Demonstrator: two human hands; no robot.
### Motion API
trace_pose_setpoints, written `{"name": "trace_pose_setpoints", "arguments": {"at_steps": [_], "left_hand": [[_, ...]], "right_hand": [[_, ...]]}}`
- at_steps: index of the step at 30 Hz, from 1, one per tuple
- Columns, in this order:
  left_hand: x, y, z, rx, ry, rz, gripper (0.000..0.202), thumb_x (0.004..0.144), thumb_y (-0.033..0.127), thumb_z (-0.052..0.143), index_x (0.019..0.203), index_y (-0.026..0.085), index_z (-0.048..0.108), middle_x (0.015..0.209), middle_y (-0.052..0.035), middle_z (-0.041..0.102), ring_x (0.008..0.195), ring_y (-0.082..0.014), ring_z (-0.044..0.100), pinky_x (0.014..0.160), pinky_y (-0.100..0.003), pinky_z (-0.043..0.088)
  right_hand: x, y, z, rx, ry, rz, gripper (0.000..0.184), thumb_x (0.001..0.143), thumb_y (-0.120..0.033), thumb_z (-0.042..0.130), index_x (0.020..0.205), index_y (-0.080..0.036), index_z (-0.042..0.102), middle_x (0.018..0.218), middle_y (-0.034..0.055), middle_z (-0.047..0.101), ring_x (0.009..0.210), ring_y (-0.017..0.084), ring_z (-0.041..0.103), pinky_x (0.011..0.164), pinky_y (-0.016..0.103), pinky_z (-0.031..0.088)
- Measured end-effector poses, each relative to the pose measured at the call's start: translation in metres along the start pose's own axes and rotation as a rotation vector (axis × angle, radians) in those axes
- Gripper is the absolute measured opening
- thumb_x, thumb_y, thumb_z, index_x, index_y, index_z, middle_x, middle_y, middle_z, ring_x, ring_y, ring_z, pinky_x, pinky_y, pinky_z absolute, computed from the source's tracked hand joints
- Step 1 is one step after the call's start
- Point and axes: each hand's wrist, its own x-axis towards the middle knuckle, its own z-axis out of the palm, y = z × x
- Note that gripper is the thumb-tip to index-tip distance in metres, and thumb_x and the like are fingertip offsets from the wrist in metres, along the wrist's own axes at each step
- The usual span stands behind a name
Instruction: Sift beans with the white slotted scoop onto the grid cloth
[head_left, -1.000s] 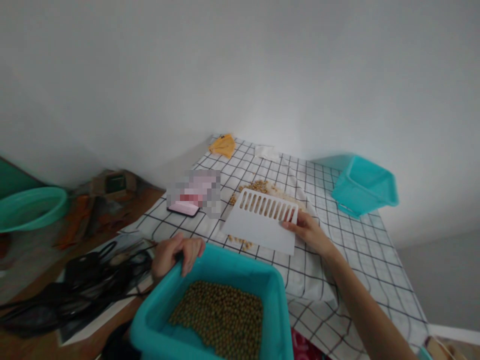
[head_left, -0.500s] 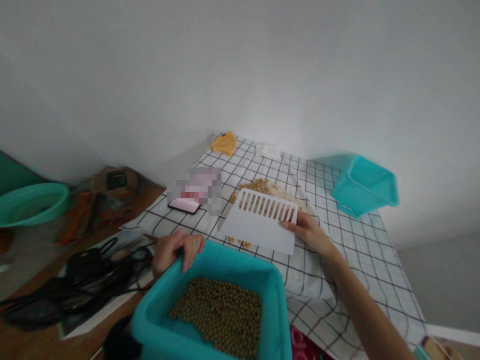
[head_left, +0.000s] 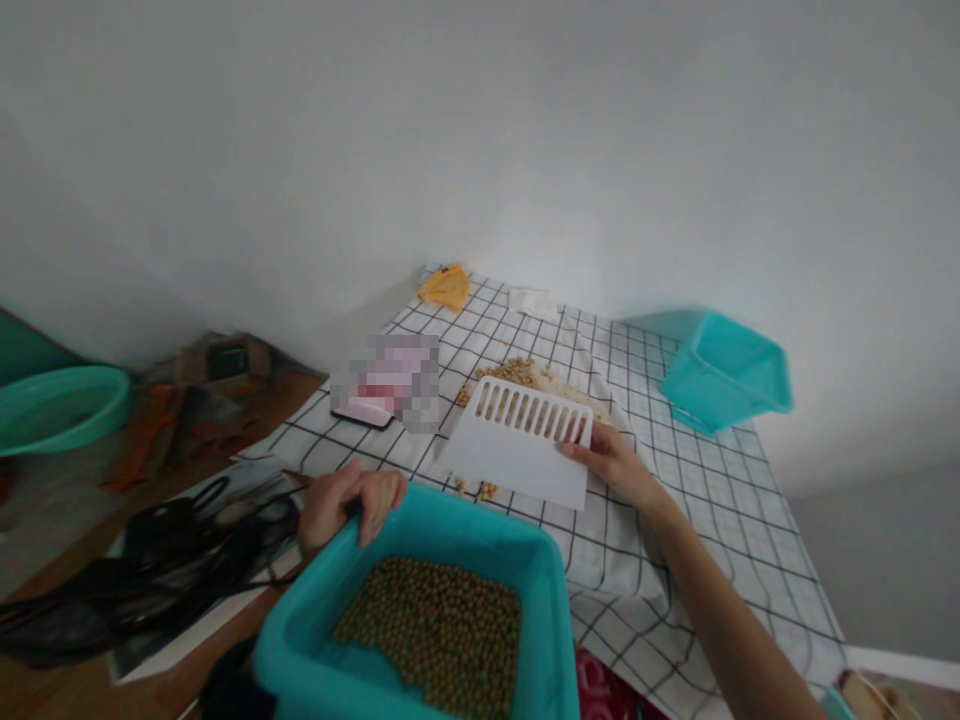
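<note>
My left hand (head_left: pixel 346 504) is closed over the far left rim of a turquoise tub (head_left: pixel 427 620) that is partly filled with greenish-brown beans (head_left: pixel 439 630). My right hand (head_left: pixel 611 462) grips the right edge of a white plastic scraper with slots (head_left: pixel 517 442), which stands tilted on the checked tablecloth (head_left: pixel 675 480). Behind the scraper lies a pile of tan beans (head_left: pixel 517 372), and a few loose beans (head_left: pixel 480 489) lie at its near edge.
A second turquoise tub (head_left: pixel 726 370) stands at the far right of the cloth. A phone (head_left: pixel 366 411), an orange cloth (head_left: pixel 447 287) and a white tissue (head_left: pixel 531 300) lie further back. Black cables (head_left: pixel 150 560) and a green basin (head_left: pixel 56 405) are on the left.
The scraper and my right hand have shifted slightly toward me. My left hand keeps its hold on the tub rim.
</note>
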Motion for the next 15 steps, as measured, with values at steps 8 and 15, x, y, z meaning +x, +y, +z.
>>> {"name": "trace_pose_setpoints", "arguments": {"at_steps": [8, 15], "left_hand": [[-0.001, -0.001, 0.000, -0.014, -0.011, 0.001, 0.069, 0.109, 0.039, 0.028, 0.049, 0.020, 0.057, 0.038, -0.0011, 0.054, 0.040, -0.0157, 0.048, 0.065, -0.037, 0.042], [0.005, 0.005, 0.008, 0.002, 0.002, 0.048, 0.070, 0.108, 0.040, 0.031, 0.047, 0.021, 0.057, 0.034, -0.0009, 0.051, 0.036, -0.0154, 0.046, 0.059, -0.037, 0.040]], "right_hand": [[0.001, 0.001, -0.003, -0.058, 0.042, -0.008, 0.028, 0.086, -0.044, 0.074, 0.098, -0.018, 0.072, 0.094, 0.0057, 0.072, 0.084, 0.021, 0.065, 0.077, 0.034, 0.053], [-0.002, -0.002, -0.002, -0.017, 0.111, -0.009, 0.030, 0.085, -0.047, 0.075, 0.098, -0.020, 0.072, 0.090, 0.0044, 0.071, 0.077, 0.020, 0.063, 0.070, 0.031, 0.052]]}}
